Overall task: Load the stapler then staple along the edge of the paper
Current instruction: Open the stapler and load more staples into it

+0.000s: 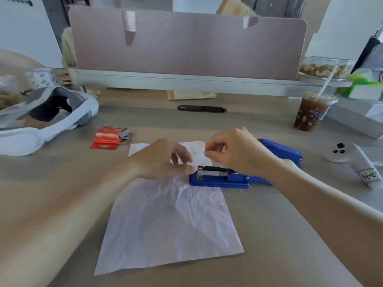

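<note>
Both forearms reach in from the lower corners over a crumpled white paper [170,224] lying flat on the tabletop [290,224].

**Task item.** A blue stapler [219,180] sits on the far right part of the paper. It is swung fully open, with its top arm [279,151] laid back to the right. The exposed magazine channel [215,170] runs left to right across the view, nose to the left and hinge to the right.

**Hands.**
- The left hand [161,160] has loosely curved fingers [184,167] at the stapler's nose. Blur prevents telling whether they pinch it or only rest against it.
- The right hand [238,154] has its thumb and forefinger tips [209,153] pressed narrowly together. Anything held between them is too small to make out.

**Governing relation.** The right hand's pinch hovers just above and slightly beyond the channel's front half, clear of it. In my judgement, loading calls for a short descent toward the camera, with any strip kept parallel to the left-right channel. The left hand is nearer the nose and the right hand nearer the channel's length.

**Writing.**
- A red staple box [108,136] lies open far left of the paper with grey staples [125,134] protruding. Its print is illegible.
- A white controller [350,160] at right bears a hand-lettered label that appears to read "H O".
- The iced drink cup [310,112] shows cartoon printing with no readable text.
</note>
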`<control>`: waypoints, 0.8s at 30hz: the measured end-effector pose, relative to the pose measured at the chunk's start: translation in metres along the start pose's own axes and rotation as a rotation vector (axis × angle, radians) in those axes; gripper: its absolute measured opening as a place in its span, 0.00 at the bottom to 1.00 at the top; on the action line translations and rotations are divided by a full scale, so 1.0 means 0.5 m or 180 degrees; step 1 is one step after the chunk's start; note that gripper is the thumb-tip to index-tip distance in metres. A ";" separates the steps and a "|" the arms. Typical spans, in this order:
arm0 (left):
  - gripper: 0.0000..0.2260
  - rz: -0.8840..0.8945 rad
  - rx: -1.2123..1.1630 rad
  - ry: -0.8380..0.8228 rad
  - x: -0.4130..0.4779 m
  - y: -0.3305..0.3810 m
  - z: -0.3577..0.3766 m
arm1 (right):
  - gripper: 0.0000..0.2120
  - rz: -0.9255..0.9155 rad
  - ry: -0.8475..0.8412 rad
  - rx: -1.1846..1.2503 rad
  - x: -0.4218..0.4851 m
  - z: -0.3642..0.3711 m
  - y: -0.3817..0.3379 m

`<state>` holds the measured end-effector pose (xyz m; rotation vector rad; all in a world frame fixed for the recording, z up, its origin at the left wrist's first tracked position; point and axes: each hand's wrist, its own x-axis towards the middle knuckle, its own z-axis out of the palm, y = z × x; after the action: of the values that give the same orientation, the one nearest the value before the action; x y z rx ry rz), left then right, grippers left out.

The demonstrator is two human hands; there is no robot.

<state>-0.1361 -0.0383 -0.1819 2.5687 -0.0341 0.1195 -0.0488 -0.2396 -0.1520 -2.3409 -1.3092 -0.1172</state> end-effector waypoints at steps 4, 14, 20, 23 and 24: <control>0.03 -0.0176 -0.0083 0.0932 -0.011 -0.086 -0.038 | 0.05 -0.0283 -0.0118 -0.0019 0.084 0.037 -0.054; 0.14 -0.1671 0.0654 0.2140 -0.024 -0.256 -0.092 | 0.08 -0.0336 -0.0283 -0.0046 0.309 0.141 -0.117; 0.15 -0.1655 0.0790 0.2101 -0.019 -0.278 -0.085 | 0.12 -0.0478 -0.0482 -0.0085 0.385 0.211 -0.151; 0.14 -0.1672 0.0773 0.2080 -0.017 -0.282 -0.085 | 0.14 -0.0509 -0.0475 -0.0116 0.399 0.231 -0.166; 0.13 -0.1666 0.0775 0.2076 -0.015 -0.282 -0.085 | 0.14 -0.0504 -0.0484 -0.0115 0.404 0.236 -0.168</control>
<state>-0.1402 0.1031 -0.2229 2.5507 0.9313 0.7826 -0.0251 0.0070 -0.1707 -2.3120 -1.5782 -0.0121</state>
